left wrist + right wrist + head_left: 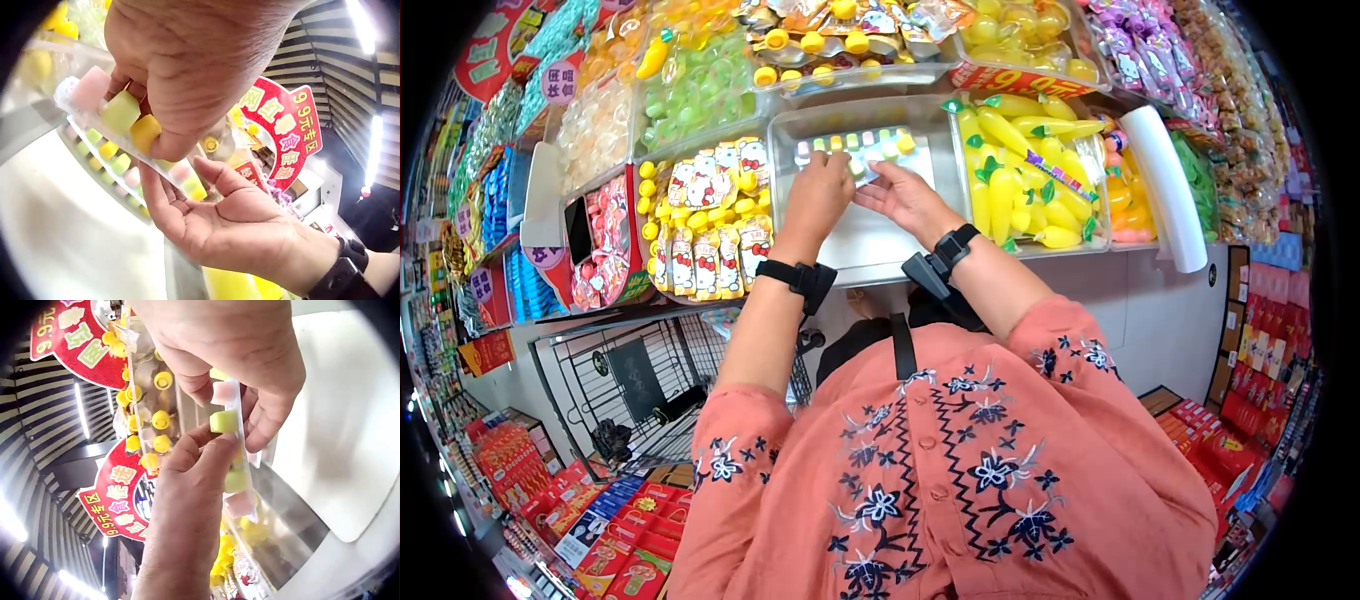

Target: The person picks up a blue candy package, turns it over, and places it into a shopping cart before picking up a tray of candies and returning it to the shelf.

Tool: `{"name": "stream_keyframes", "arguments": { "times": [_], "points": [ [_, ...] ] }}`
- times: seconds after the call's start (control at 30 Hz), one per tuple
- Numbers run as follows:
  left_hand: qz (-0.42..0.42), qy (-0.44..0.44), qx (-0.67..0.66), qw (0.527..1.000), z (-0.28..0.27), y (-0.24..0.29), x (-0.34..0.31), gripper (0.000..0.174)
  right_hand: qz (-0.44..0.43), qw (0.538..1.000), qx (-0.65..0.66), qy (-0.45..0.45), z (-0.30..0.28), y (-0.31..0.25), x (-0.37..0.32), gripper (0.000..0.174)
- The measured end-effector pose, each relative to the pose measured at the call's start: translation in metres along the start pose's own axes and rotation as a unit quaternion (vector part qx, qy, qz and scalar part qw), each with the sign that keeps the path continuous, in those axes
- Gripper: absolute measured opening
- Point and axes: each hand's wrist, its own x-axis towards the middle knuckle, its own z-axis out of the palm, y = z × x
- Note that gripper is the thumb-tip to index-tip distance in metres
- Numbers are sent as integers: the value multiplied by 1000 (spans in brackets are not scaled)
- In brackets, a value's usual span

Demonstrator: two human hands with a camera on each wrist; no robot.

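Observation:
A clear plastic strip (237,481) packed with pink, green and yellow candy cubes is between both hands, tilted. My left hand (825,190) grips it from above along its middle, thumb and fingertips at the green and yellow cubes (145,133). With its palm turned up, my right hand (908,202) holds the strip's other end between thumb and fingers. Below lies a white-bottomed clear bin (850,258), where more candy strips (103,156) line the far side.
Yellow fruit-shaped packs (1040,190) fill the bin at right, and cat-print packs (710,225) the one at left. A phone (578,230) lies on pink packs. A white plastic roll (1165,190) lies far right. A wire cart (650,380) stands at lower left.

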Motion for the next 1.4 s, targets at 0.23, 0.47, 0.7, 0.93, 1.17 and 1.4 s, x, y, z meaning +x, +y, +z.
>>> {"name": "stream_keyframes", "arguments": {
  "times": [0.23, 0.47, 0.7, 0.93, 1.17, 1.4],
  "points": [
    [1, -31, 46, 998, 30, -11, 7, 31, 5, 1000, 15, 18, -28, 8, 19, 26],
    [89, 59, 73, 992, 28, -26, 45, 21, 8, 1000, 0, 13, -26, -5, 40, 25],
    [34, 41, 116, 992, 42, -35, 53, 23, 17, 999, 0, 36, -27, -8, 57, 28],
    [32, 98, 100, 990, 28, -6, 38, 25, 12, 998, 11, 58, -31, -10, 66, 28],
    [-154, -70, -21, 985, 34, -9, 5, 30, 9, 996, -65, 62, -29, -11, 66, 30],
    [-197, -64, -45, 977, 42, -22, 4, 45, 40, 986, -141, 84, -23, -17, 62, 35]
  ]
}}
